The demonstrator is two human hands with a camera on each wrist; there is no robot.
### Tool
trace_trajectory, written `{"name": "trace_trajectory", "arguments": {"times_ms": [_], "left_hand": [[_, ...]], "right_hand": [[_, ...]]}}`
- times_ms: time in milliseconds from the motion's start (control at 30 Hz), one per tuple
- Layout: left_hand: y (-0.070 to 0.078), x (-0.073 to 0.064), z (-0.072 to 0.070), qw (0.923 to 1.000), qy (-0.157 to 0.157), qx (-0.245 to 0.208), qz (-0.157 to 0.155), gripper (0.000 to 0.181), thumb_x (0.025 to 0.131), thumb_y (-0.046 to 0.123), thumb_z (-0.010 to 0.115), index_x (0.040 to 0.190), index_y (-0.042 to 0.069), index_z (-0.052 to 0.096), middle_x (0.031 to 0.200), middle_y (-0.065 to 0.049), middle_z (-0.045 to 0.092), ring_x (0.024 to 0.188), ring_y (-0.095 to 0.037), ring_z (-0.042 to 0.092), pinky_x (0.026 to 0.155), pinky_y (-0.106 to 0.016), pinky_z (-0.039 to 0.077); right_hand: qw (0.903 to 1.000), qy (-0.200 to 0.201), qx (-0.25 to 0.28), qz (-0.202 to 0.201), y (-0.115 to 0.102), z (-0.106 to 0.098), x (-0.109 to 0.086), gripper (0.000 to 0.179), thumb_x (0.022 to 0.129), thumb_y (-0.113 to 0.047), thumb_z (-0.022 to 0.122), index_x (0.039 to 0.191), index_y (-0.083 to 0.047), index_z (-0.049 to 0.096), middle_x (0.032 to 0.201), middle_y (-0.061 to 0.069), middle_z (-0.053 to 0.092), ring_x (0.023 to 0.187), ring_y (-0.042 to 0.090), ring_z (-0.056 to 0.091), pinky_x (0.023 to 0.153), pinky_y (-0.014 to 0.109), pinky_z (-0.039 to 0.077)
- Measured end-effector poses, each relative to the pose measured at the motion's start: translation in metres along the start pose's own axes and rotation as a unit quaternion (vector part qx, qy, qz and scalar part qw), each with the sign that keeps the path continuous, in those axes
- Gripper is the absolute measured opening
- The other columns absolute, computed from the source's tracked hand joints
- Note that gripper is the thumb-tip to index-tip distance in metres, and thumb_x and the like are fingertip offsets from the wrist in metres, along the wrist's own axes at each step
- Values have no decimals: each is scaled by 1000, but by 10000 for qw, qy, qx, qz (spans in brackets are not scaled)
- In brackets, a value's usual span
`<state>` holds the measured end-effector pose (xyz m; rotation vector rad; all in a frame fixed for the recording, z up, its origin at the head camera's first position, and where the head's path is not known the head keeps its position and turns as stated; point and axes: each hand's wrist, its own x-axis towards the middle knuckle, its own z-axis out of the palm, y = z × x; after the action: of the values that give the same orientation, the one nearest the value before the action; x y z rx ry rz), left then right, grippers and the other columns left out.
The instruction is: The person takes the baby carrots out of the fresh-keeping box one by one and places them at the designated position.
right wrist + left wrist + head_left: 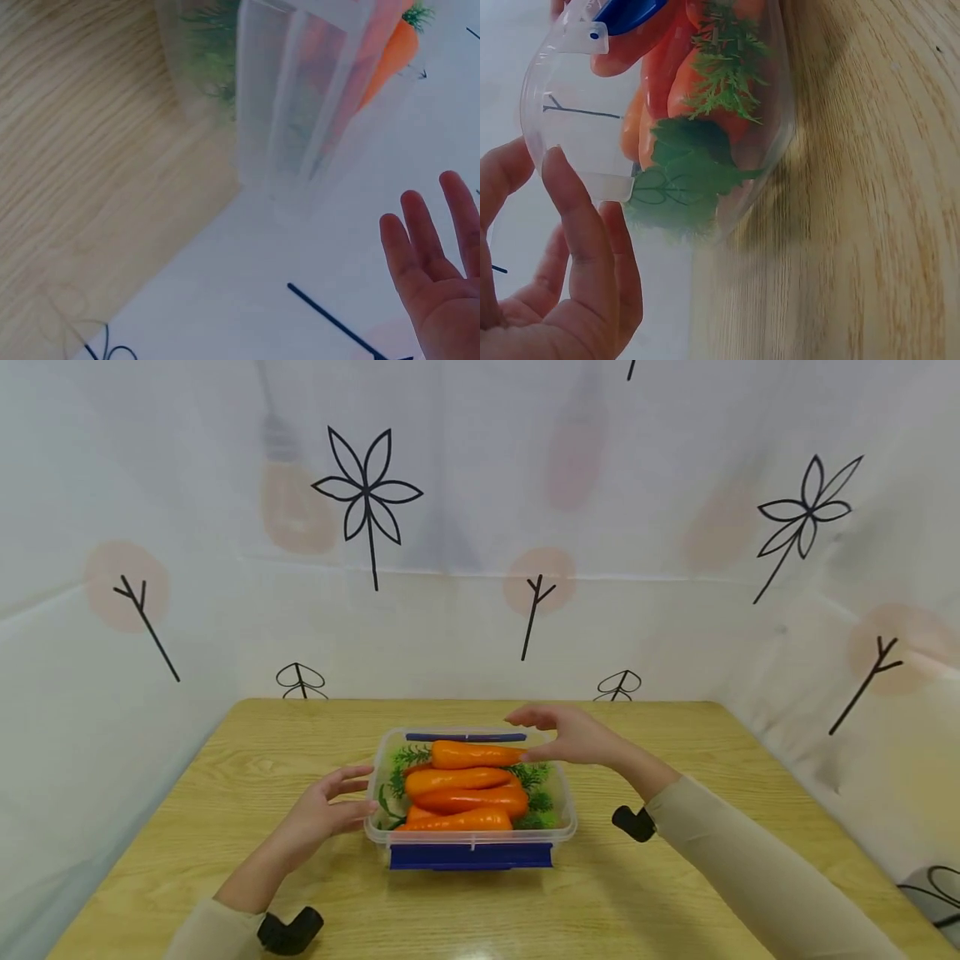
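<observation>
A clear plastic food container [566,827] with blue clip latches [471,856] stands on the table. Orange carrots [468,797] with green leafy tops [536,802] lie heaped inside it. My left hand [318,814] is at the container's left side, fingers loosely bent and fingertips touching the rim [532,112]. Over the back right corner hovers my right hand [573,735], its thumb close to the tip of the topmost carrot [476,754]. In the right wrist view the right hand's fingers [431,240] are spread, with nothing between them.
The wooden table [247,827] extends around the container. A white cloth [457,635] with plant drawings hangs behind the table and along both sides. Black wrist mounts [291,931] sit at both sleeve cuffs.
</observation>
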<state>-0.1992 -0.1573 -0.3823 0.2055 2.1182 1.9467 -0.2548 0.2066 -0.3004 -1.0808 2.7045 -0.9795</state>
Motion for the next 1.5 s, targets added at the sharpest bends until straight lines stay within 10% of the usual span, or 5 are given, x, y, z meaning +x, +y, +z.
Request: {"name": "trace_trajectory", "arguments": {"times_ms": [700,1500], "left_hand": [[0,0,0,9994,154,-164,-257,64,84,17,71,139,8,39,131,-27,42,106,-31,56,82,-39,51],[0,-4,5,9991,314,-198,-191,62,84,17,71,137,2,43,130,-25,43,105,-30,56,83,-38,51]], "right_hand": [[9939,-911,618,94,-18,9,46,47,85,-10,68,129,-6,51,123,16,55,112,33,53,95,44,42],[9832,-1694,-34,680,-12,37,74,42,85,-1,66,125,-7,56,122,12,54,110,30,52,91,36,45]]}}
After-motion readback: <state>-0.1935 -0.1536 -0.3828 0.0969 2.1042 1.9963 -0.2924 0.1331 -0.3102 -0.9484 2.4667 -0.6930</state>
